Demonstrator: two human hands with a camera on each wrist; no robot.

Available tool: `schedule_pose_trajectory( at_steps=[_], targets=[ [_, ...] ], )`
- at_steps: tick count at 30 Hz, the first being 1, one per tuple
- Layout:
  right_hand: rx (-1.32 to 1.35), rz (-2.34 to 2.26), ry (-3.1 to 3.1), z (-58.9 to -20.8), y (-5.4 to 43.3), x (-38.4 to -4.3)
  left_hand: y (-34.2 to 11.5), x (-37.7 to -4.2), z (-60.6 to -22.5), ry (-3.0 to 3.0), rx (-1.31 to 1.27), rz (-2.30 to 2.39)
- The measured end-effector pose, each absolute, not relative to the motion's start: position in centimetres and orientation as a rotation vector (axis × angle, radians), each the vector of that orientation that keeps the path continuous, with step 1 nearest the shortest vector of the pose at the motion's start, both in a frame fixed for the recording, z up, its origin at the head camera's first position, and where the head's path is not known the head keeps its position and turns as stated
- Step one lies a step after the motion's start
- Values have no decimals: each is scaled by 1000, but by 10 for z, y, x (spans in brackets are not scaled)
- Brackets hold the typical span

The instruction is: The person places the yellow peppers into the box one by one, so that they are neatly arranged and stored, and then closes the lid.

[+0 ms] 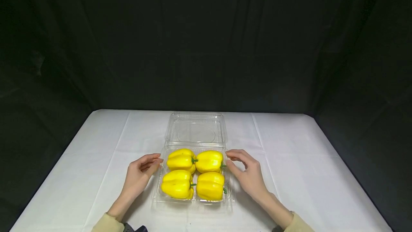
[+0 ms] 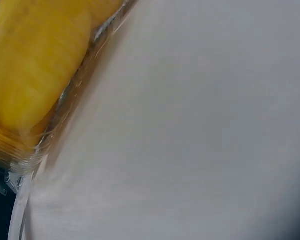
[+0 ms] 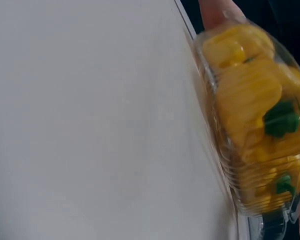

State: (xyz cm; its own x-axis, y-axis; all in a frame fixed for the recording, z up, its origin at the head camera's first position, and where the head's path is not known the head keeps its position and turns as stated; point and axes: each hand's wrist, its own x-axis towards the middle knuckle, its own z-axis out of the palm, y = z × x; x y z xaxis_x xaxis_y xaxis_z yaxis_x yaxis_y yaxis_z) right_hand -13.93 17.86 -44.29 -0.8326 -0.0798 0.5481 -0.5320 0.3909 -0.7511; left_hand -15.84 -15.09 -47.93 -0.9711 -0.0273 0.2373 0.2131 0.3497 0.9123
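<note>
A clear plastic clamshell container (image 1: 153, 198) lies in front of me with its hinged lid (image 1: 191, 131) laid back, away from me. Its base holds several yellow bell peppers (image 1: 210, 161) with green stems, set in rows. Beside the container's far left side is my left hand (image 1: 138, 174), fingers loosely curved, tips near the rim. My right hand (image 1: 248, 174) mirrors it at the right side, thumb and fingertips spaced apart by the rim. Whether either hand touches the plastic cannot be made out. In the right wrist view, two peppers' stems (image 3: 281, 119) face the camera through the blurred container wall.
A white cloth-covered table (image 1: 296, 160) extends on both sides of the container. Black curtains (image 1: 206, 46) hang behind the table and at its sides.
</note>
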Motion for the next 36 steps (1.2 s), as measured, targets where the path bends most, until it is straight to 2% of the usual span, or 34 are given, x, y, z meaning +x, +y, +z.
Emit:
schedule_pose_trajectory(
  at_steps=[6,17,26,36],
  targets=[
    [413,1519,-2188,-468,184,-169,-147,-178,-480,-2418,-81,-1666],
    [86,1906,-2351,-484,192,-190,-144,-193,-486,-2181,-56,-2288],
    [189,2039,-2276,-493,194,-189,-143,-195,-490,-1891,-108,-2674],
    [380,2137,-2120,-499,192,-189,-147,-194,-492,-1677,-169,-2871]
  ],
)
